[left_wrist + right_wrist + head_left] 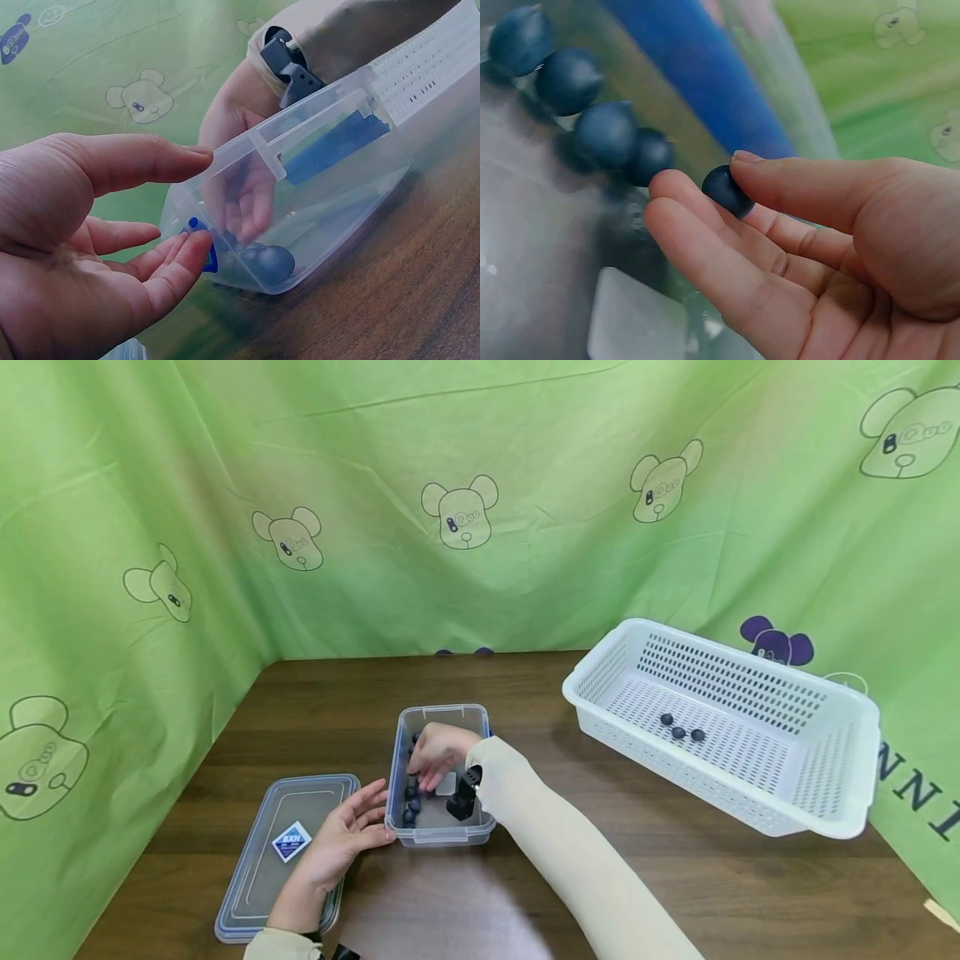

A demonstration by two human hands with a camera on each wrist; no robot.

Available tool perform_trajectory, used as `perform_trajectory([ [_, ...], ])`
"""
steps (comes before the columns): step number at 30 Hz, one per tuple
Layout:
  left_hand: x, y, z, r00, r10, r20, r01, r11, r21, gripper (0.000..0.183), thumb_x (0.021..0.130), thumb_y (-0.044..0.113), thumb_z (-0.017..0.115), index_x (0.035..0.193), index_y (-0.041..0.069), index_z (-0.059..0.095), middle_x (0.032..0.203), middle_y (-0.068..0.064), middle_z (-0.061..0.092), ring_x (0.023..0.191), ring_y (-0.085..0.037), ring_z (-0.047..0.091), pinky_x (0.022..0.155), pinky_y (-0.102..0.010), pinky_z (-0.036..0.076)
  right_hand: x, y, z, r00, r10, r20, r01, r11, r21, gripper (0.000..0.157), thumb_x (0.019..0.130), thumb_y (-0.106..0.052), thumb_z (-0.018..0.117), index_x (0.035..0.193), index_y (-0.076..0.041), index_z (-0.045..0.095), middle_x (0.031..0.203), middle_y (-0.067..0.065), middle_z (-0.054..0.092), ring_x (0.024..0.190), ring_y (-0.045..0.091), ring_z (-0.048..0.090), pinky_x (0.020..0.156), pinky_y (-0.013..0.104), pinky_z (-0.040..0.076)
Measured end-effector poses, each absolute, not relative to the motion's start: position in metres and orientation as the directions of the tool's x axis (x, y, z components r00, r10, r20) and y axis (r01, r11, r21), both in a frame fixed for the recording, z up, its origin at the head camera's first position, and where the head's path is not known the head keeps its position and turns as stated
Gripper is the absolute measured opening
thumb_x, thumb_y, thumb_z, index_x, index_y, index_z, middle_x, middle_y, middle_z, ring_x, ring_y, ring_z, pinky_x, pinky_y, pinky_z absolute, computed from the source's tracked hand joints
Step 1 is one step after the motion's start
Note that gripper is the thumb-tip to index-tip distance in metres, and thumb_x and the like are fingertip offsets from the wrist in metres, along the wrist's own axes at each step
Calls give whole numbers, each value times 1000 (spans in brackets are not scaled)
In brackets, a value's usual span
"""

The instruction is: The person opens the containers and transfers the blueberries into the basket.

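A clear plastic container (442, 838) with blue clips stands on the table. My right hand (441, 753) reaches down inside it. In the right wrist view, the thumb and fingers pinch a single blueberry (727, 192). Several other blueberries (604, 135) lie in a row along the container's side wall, next to a small whitish pad (636, 319) on its bottom. My left hand (347, 835) is at the container's left side, its fingers fairly straight. In the left wrist view its fingertips are right at the wall beside a blue clip (211, 259).
A clear lid (251, 868) with a blue-and-white label lies left of the container, partly under the left forearm. A white perforated basket (675, 768) stands at the right with 3 blueberries (678, 732) in it. Green printed cloth (360, 602) hangs behind the wooden table (525, 877).
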State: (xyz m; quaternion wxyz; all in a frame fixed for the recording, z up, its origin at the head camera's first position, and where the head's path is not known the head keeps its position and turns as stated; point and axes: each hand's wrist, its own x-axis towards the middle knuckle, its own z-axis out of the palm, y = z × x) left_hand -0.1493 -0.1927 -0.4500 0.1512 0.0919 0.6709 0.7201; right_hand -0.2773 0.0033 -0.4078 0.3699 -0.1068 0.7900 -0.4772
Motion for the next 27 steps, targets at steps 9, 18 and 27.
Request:
perform_trajectory([
  [9,-149,-193,-449,-940,334,-67,-88,-49,995,81,83,-9,69,150,-13,24,145,-36,34,116,-25,52,87,-24,52,-285,23,-385,-701,-547,-458,203,462,-863,11,94,3,61,100,11,67,70,15,66,59,19,67,63,32,59],
  [18,-148,-193,-450,-940,335,-70,-92,-52,994,80,83,-8,69,150,-13,25,145,-36,34,115,-24,52,87,-24,52,-293,50,-372,-726,-543,-422,202,418,-886,16,96,3,59,106,14,63,70,13,67,61,17,67,65,32,59],
  [27,-148,-192,-450,-941,332,-65,-88,-55,995,81,82,-10,69,150,-13,25,145,-36,34,116,-23,52,87,-24,52,-301,95,-353,-777,-497,-387,222,359,-906,16,96,4,58,109,13,60,71,13,67,62,17,68,70,35,59],
])
